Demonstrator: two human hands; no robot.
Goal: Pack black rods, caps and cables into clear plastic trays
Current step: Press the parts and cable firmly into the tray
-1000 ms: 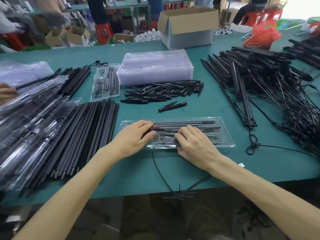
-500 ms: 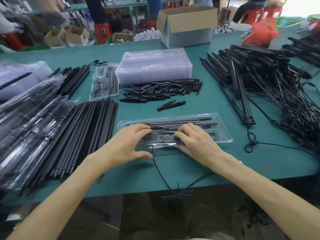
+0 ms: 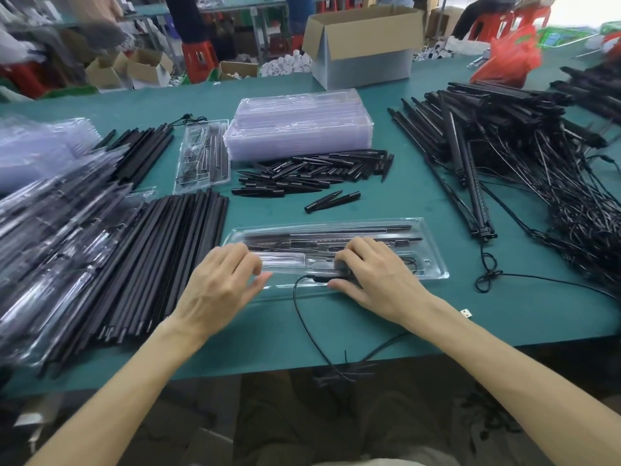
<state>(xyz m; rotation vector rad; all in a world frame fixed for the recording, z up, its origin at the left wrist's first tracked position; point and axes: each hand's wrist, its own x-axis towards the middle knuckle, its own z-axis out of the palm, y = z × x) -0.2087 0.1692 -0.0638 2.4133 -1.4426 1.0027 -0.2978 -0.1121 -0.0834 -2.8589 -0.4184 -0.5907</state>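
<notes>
A clear plastic tray (image 3: 433, 264) lies crosswise in front of me with black rods (image 3: 353, 228) in its far slots. My left hand (image 3: 221, 284) rests its curved fingers on the tray's left end, thumb at the near rim. My right hand (image 3: 373, 280) sits on the tray's middle and pinches the black plug of a cable (image 3: 299, 314) between thumb and fingers. That cable runs from the tray over the table's front edge. A pile of loose black rods (image 3: 161, 264) lies left of the tray, and a heap of black caps (image 3: 312, 176) lies behind it.
A stack of empty clear trays (image 3: 299, 129) stands behind the caps, with one filled tray (image 3: 201, 156) beside it. Packed trays (image 3: 50, 237) are heaped at far left. Rods tangled with cables (image 3: 537, 169) cover the right side. A cardboard box (image 3: 363, 45) stands at the back.
My left hand slid left from the tray's middle to its left end. My right hand shifted toward the near rim and now has the cable plug between thumb and fingers.
</notes>
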